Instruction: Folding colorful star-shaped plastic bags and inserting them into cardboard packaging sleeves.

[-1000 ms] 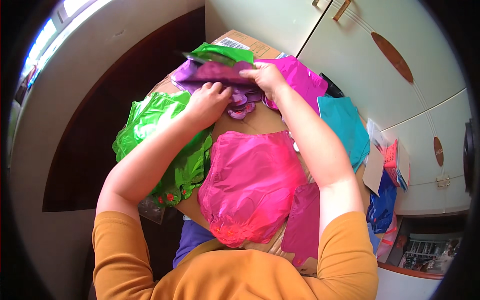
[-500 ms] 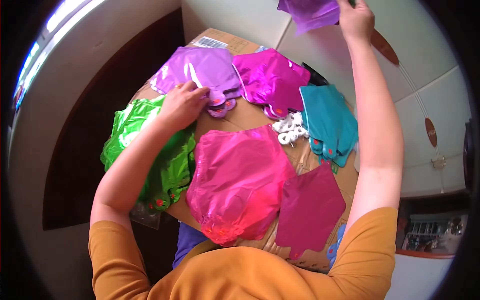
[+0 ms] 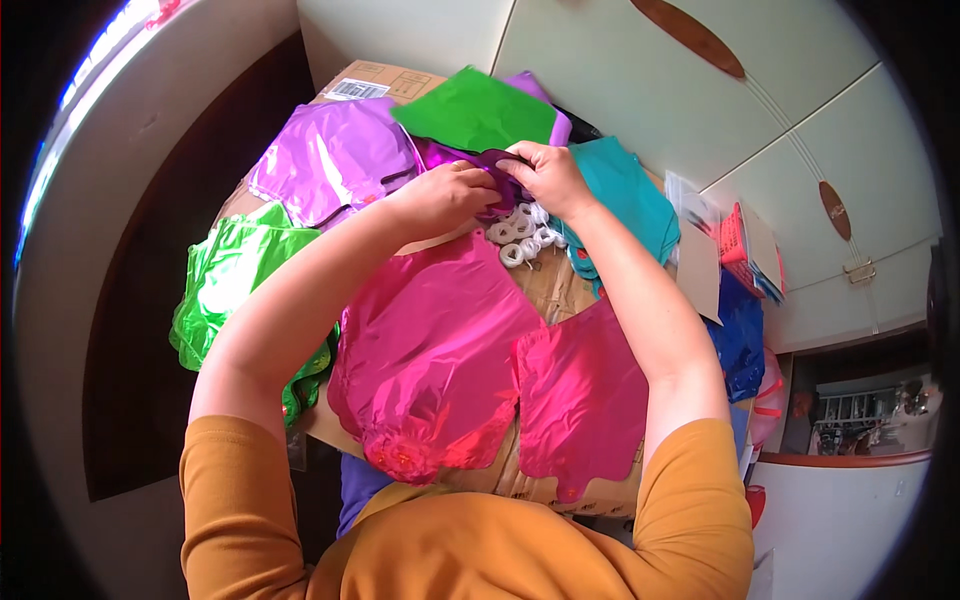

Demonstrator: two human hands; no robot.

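Observation:
Both my hands work at the far middle of a cardboard box. Between thumb and fingers, my right hand pinches the dark purple edge of a shiny magenta-purple foil balloon, flat and without air. The curled fingers of my left hand close on the same purple foil; their tips are partly hidden. Just beyond the hands lies a flat green foil balloon, with lilac foil showing behind it. Small white ring-shaped rolls are bunched below my right hand.
Around sit a lilac pile, bright green foil, teal foil and two pink-red pieces, a large one and a smaller one. Blue foil and a red basket are at right, beside pale cabinet doors.
My right hand has come down from the upper right to the purple foil. My left hand has moved right from the lilac pile. Green foil now covers part of the magenta pile.

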